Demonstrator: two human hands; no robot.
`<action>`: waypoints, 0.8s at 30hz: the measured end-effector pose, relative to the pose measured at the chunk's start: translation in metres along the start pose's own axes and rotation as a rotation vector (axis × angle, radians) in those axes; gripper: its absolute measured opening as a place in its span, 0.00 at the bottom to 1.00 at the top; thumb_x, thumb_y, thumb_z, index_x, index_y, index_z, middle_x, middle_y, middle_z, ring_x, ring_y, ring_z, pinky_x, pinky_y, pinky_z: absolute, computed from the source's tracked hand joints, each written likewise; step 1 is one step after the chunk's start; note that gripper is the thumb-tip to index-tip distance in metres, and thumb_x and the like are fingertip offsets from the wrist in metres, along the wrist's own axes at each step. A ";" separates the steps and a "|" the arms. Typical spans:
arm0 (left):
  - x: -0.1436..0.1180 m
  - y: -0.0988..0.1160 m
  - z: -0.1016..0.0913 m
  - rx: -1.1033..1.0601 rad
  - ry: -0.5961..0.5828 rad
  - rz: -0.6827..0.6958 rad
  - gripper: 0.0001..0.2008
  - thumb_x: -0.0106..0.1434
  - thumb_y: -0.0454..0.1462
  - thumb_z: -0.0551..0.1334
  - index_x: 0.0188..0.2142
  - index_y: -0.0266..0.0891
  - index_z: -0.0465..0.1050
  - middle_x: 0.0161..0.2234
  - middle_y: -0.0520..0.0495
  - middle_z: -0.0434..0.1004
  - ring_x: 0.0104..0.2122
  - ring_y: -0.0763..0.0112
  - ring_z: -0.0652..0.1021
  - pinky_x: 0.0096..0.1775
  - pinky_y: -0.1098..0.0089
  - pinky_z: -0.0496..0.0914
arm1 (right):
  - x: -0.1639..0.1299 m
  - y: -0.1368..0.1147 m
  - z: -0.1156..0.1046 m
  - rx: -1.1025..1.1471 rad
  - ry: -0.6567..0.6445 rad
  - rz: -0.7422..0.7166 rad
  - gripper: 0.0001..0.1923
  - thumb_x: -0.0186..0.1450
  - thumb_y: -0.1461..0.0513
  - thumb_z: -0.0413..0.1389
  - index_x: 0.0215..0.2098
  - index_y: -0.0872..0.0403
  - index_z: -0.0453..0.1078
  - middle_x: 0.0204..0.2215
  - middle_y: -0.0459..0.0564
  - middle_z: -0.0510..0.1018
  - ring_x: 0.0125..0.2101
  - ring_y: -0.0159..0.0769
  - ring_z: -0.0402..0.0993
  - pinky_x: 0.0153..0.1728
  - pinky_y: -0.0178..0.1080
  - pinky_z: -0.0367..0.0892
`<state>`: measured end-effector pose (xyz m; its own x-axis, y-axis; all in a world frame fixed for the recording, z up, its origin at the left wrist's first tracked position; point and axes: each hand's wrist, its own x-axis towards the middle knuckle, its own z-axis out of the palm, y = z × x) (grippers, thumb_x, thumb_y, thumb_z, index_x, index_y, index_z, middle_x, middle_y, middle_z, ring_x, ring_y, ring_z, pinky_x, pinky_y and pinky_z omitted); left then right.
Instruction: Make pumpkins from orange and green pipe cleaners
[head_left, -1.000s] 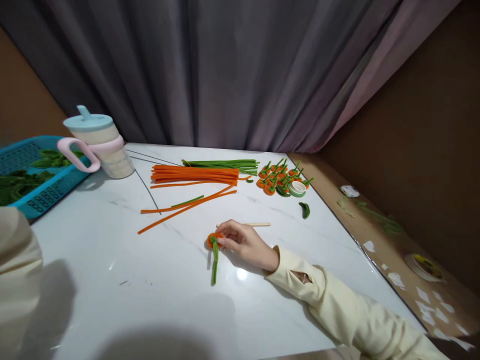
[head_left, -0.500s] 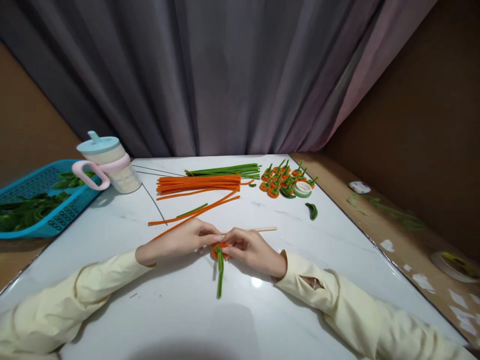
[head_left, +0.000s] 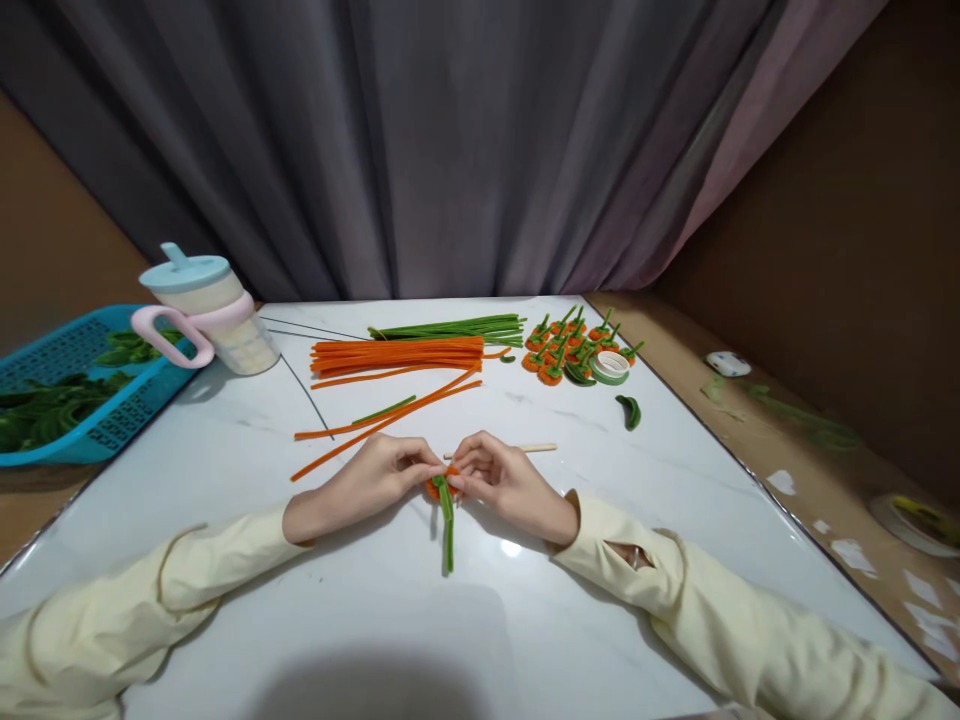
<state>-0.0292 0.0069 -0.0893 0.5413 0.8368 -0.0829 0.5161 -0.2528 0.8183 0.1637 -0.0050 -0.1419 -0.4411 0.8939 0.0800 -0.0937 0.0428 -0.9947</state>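
Grey curtains hung behind a white marble tabletop (head_left: 225, 600), and brown board walls closed the sides. Both hands rested on this tabletop near its middle. The left hand (head_left: 360, 482) and the right hand (head_left: 504, 482) met at a small orange flower (head_left: 435, 487) made of fuzzy craft wire. Each grip was narrow, with fingertips pinched on the orange head from its own side. A green stem (head_left: 448, 530) ran from the flower toward the person and lay flat on the surface. A thin wooden stick (head_left: 529, 448) lay just behind the right hand.

Farther back lay a bundle of orange wires (head_left: 397, 353), with a bundle of green wires (head_left: 457, 328) just behind it. A few loose orange wires (head_left: 375, 425) lay between the bundle and the hands. Finished orange flowers (head_left: 559, 345) sat at the back right, beside a roll of green tape (head_left: 611, 367). One small green leaf (head_left: 630, 411) lay apart from them. At the left stood a cup with a blue lid (head_left: 202, 310), and a blue basket (head_left: 67, 400) with green pieces.

I judged that the small coil could loosen if the pinch slipped, because the wire is springy. The stem could also twist out of place if the fingers turned the head too far.
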 end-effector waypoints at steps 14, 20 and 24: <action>0.003 -0.003 -0.007 -0.293 -0.205 -0.042 0.12 0.63 0.41 0.58 0.31 0.36 0.77 0.34 0.44 0.78 0.36 0.65 0.75 0.40 0.68 0.67 | 0.000 0.001 0.000 -0.009 -0.002 0.004 0.17 0.59 0.54 0.62 0.35 0.53 0.59 0.27 0.43 0.73 0.27 0.30 0.73 0.30 0.35 0.68; 0.002 -0.007 0.003 -0.234 -0.106 -0.023 0.12 0.63 0.42 0.60 0.32 0.35 0.75 0.32 0.46 0.77 0.33 0.69 0.74 0.37 0.71 0.67 | 0.001 0.000 0.000 0.017 0.022 -0.001 0.17 0.59 0.54 0.62 0.34 0.53 0.59 0.26 0.42 0.72 0.25 0.28 0.73 0.28 0.34 0.68; -0.002 -0.011 0.013 -0.224 -0.055 -0.028 0.13 0.65 0.43 0.58 0.33 0.35 0.73 0.28 0.49 0.75 0.26 0.73 0.74 0.29 0.73 0.68 | 0.001 0.000 0.000 0.048 0.041 0.004 0.19 0.58 0.54 0.63 0.33 0.53 0.58 0.27 0.42 0.72 0.25 0.28 0.72 0.28 0.34 0.68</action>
<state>-0.0278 0.0022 -0.1056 0.5673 0.8126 -0.1333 0.3749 -0.1108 0.9204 0.1635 -0.0037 -0.1419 -0.4045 0.9117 0.0719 -0.1349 0.0183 -0.9907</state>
